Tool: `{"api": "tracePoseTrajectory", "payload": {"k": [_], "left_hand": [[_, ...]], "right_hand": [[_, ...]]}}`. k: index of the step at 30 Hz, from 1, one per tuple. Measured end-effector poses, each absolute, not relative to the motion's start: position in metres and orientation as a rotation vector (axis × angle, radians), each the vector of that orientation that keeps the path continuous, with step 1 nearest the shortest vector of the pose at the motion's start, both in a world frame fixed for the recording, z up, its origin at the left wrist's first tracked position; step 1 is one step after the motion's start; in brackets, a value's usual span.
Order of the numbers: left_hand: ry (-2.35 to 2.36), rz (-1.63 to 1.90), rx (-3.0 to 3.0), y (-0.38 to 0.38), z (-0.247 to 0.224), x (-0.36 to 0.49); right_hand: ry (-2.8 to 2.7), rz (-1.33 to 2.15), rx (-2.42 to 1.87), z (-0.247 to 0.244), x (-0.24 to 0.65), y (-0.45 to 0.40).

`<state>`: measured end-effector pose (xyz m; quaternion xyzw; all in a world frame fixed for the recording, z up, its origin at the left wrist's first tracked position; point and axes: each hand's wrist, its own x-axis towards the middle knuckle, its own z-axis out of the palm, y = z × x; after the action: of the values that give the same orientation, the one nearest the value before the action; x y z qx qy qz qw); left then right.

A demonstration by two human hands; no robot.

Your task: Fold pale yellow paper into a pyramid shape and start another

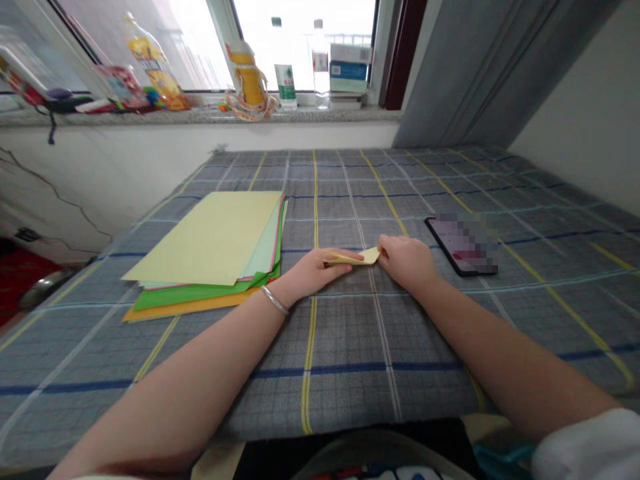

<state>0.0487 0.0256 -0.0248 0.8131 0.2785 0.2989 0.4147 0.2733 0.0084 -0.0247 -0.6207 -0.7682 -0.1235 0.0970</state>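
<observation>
Between my two hands is a small folded piece of pale yellow paper [369,256], held just above or on the checked cloth. My left hand [323,268], with a silver bangle at the wrist, grips its left part between thumb and fingers. My right hand [404,259] is closed on the paper's right end, pinching it with curled fingers. The exact folds are partly hidden by my fingers. Left of my left hand lies a stack of coloured paper [210,233], pale yellow on top, with green, pink and orange sheets showing underneath.
A smartphone [463,257] lies right of my right hand on the grey checked tablecloth [345,333]. Along the windowsill [200,117] at the back stand a juice bottle [155,63], a yellow cup [249,77], a tube [286,87], a clear bottle [321,67] and stacked boxes [349,70].
</observation>
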Motion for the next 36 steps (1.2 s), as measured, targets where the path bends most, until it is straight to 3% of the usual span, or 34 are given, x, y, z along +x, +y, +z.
{"api": "tracePoseTrajectory", "payload": {"k": [8, 17, 28, 36], "left_hand": [[0.419, 0.439, 2.716, 0.008, -0.022, 0.062], [0.456, 0.252, 3.006, -0.005, -0.024, 0.071], [1.160, 0.357, 2.972, 0.003, -0.033, 0.068], [1.168, 0.526, 2.847, 0.016, -0.037, 0.066]], "right_hand": [[-2.404, -0.021, -1.481, -0.036, 0.279, 0.023], [-2.325, 0.227, -1.381, -0.055, 0.285, 0.032], [-2.172, 0.440, -1.312, -0.053, 0.289, 0.028], [-2.341, 0.498, -1.113, -0.038, 0.291, 0.015]]}}
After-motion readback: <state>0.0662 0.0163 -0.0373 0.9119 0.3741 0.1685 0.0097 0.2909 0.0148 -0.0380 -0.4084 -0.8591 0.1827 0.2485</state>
